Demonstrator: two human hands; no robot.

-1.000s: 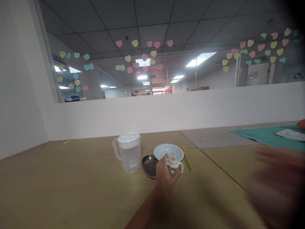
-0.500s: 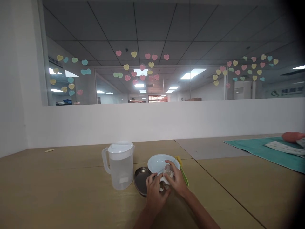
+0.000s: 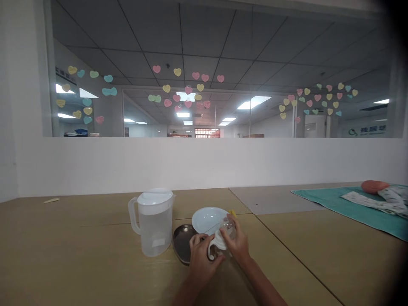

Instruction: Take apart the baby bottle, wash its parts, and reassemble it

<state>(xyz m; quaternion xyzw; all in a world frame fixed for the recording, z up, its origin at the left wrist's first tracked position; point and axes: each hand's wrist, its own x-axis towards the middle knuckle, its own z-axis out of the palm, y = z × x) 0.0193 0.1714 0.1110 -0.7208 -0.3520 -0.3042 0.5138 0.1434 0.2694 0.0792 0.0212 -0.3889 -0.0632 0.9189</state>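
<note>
My left hand (image 3: pixel 202 260) is closed around the lower part of a small clear baby bottle (image 3: pixel 219 240), which has a white collar and a curved white handle. My right hand (image 3: pixel 238 244) grips its top, fingers around the clear dome-shaped cap (image 3: pixel 227 224) and the collar. The bottle is tilted, and most of its body is hidden by my fingers. Just behind it lies a pale blue plate (image 3: pixel 204 216). To the left of my hands is a dark metal dish (image 3: pixel 183 242), partly covered by my left hand.
A translucent pitcher (image 3: pixel 155 227) with a white lid stands left of the dish. A yellow brush tip (image 3: pixel 232 212) shows behind my right hand. At the far right, a teal cloth (image 3: pixel 321 196) carries a patterned cloth and a reddish object (image 3: pixel 374 186). A wall (image 3: pixel 191 163) rises behind the table.
The view has shifted slightly. The bottle has turned in my hands, so its white collar and handle show more plainly. My right hand now covers most of the brush's green handle.
</note>
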